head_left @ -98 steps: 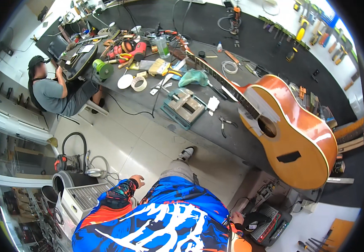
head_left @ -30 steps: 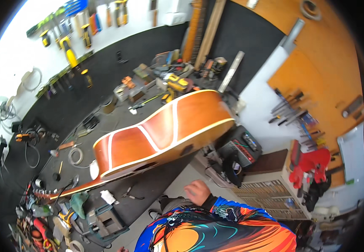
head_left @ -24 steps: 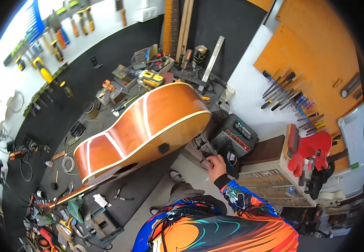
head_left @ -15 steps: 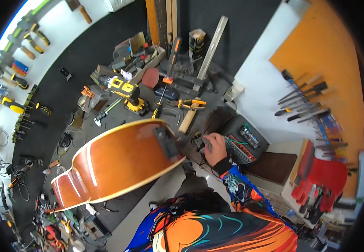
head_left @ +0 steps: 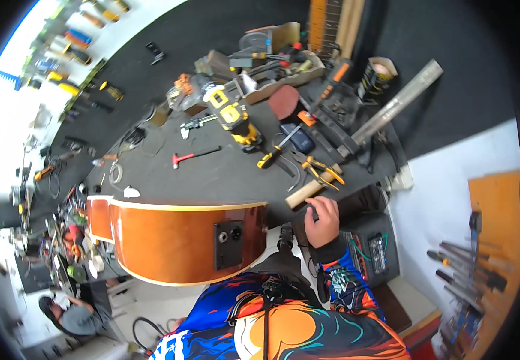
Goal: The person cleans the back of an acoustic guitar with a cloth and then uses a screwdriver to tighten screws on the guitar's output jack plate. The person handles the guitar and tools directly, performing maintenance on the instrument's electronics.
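Observation:
An acoustic guitar [head_left: 170, 240] with a glossy orange-brown body and cream edging lies along the bench's near side, its side facing me. Set into that side is a black jack plate [head_left: 228, 245] with two round sockets. My right hand [head_left: 321, 223] is just right of the guitar, apart from it, by the near end of a wooden stick [head_left: 303, 195]. Its fingers are curled, with something dark at the fingertips that is too small to make out. My left hand does not show.
On the dark bench [head_left: 152, 174] lie a red-headed hammer [head_left: 195, 157], a yellow cordless drill [head_left: 230, 114], a caliper [head_left: 198, 124], a screwdriver [head_left: 281, 146] and pliers [head_left: 320, 171]. A grey device [head_left: 377, 252] stands right of my hand. A person [head_left: 80, 315] is at lower left.
My view has swung to the left. The guitar's side now shows its jack plate more squarely, and the hammer behind it has come into sight. My right hand stays curled near the stick.

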A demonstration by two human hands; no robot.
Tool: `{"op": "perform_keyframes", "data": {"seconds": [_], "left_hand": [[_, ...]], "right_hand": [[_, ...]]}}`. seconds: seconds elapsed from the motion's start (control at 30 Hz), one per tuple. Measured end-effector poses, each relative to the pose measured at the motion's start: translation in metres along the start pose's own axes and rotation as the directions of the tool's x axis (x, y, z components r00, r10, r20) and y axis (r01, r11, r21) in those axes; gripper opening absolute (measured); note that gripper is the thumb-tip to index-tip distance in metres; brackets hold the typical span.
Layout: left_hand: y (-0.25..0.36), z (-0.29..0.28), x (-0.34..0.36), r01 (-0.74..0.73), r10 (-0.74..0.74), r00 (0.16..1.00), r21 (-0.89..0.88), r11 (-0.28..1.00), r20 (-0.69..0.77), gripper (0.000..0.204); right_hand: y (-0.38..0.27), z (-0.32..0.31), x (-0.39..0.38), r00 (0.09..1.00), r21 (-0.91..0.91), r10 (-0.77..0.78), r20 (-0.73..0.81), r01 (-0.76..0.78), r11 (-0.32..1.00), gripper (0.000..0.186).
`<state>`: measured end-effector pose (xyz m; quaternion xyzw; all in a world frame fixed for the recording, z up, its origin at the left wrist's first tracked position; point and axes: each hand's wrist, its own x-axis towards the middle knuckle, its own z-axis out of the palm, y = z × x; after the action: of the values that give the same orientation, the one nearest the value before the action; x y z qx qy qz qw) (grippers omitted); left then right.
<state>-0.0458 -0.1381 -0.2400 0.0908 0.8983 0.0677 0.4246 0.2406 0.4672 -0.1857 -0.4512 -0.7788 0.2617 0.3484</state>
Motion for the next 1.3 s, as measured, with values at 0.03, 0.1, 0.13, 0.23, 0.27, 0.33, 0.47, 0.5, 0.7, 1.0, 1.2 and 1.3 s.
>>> {"op": "perform_keyframes", "data": {"seconds": [0.03,0.1,0.13,0.23,0.27,0.33,0.47,0.5,0.7,1.0,1.2,1.3], "left_hand": [[-0.006,0.0,-0.002,0.008,-0.008,1.0,-0.002,1.0,-0.011,0.047],[-0.02,0.01,-0.005,0.023,-0.023,0.999,-0.014,1.0,-0.024,0.047],[-0.029,0.018,-0.005,0.031,-0.032,0.999,-0.03,0.999,-0.028,0.047],[-0.057,0.042,0.006,0.067,-0.068,0.998,-0.122,0.99,-0.007,0.049],[-0.06,0.051,0.006,0.041,-0.038,0.999,-0.126,0.991,0.029,0.05],[-0.059,0.067,0.002,0.045,-0.043,0.999,-0.098,0.994,0.029,0.051],[0.022,0.054,-0.034,0.021,-0.02,0.999,0.005,1.0,-0.033,0.051],[0.049,0.028,-0.032,-0.032,0.034,0.999,0.049,0.998,-0.039,0.052],[0.162,-0.155,-0.101,-0.261,0.355,0.76,0.244,0.934,-0.544,0.025],[0.457,-0.348,-0.093,-0.722,0.904,0.23,0.56,0.407,-0.359,0.025],[0.591,-0.342,0.101,-0.873,0.956,0.136,0.488,-0.009,0.26,0.022],[0.636,-0.286,0.199,-0.86,0.893,0.125,0.496,-0.12,0.432,0.024]], "right_hand": [[0.001,0.001,0.0,1.0,0.004,0.001,-0.002,-0.001,1.0,0.022],[0.01,-0.001,-0.003,1.0,-0.011,-0.021,0.018,0.022,1.0,0.023],[0.01,0.0,-0.002,0.998,0.002,-0.041,0.037,0.041,0.999,0.023],[0.015,-0.002,0.011,0.993,-0.027,-0.106,0.054,0.107,0.994,0.022],[0.011,-0.002,0.023,0.984,-0.069,-0.167,0.066,0.171,0.983,0.023],[0.003,0.005,0.05,0.95,-0.088,-0.287,0.124,0.299,0.95,0.027],[-0.008,0.05,0.108,0.802,-0.136,-0.529,0.277,0.578,0.805,0.028],[0.001,0.056,0.119,0.765,-0.175,-0.542,0.348,0.621,0.764,0.029],[0.016,0.113,0.14,0.663,-0.261,-0.58,0.473,0.735,0.626,0.024],[-0.022,0.057,0.144,0.721,-0.268,-0.571,0.393,0.683,0.679,0.029],[-0.086,-0.051,0.067,0.98,-0.452,-0.17,-0.103,0.106,0.886,0.039],[-0.116,-0.098,-0.016,0.954,-0.557,0.041,-0.299,-0.209,0.804,0.038]]}}
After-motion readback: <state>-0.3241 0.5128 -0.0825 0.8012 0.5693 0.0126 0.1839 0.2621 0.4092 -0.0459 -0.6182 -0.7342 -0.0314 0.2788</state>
